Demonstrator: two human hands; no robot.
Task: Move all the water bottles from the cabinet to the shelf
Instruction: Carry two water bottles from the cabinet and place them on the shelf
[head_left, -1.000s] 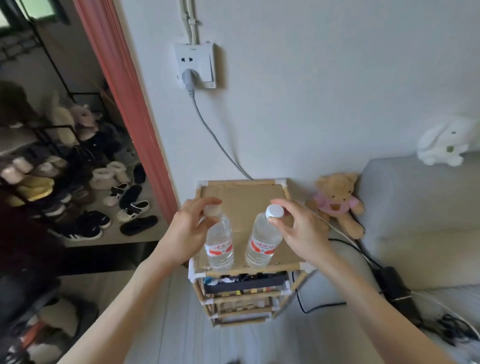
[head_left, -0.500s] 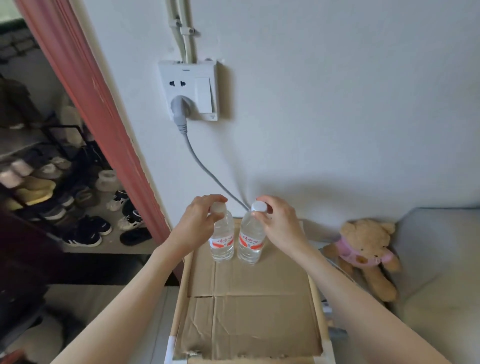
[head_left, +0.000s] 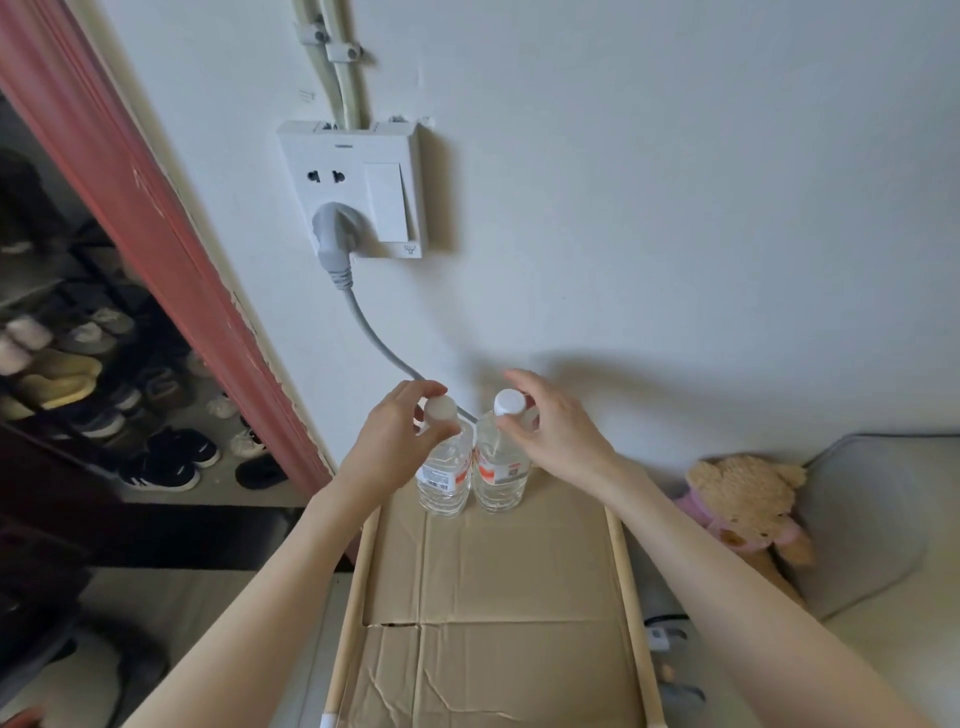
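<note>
Two bottles (head_left: 444, 467) (head_left: 500, 462) stand on the shelf (head_left: 493, 587); left hand (head_left: 396, 441) and right hand (head_left: 550, 426) grasp their caps; release remains.

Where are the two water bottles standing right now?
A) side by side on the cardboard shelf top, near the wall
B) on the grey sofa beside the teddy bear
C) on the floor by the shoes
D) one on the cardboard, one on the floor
A: the left bottle and the right bottle stand upright, side by side, at the far end of the cardboard shelf top.
</note>
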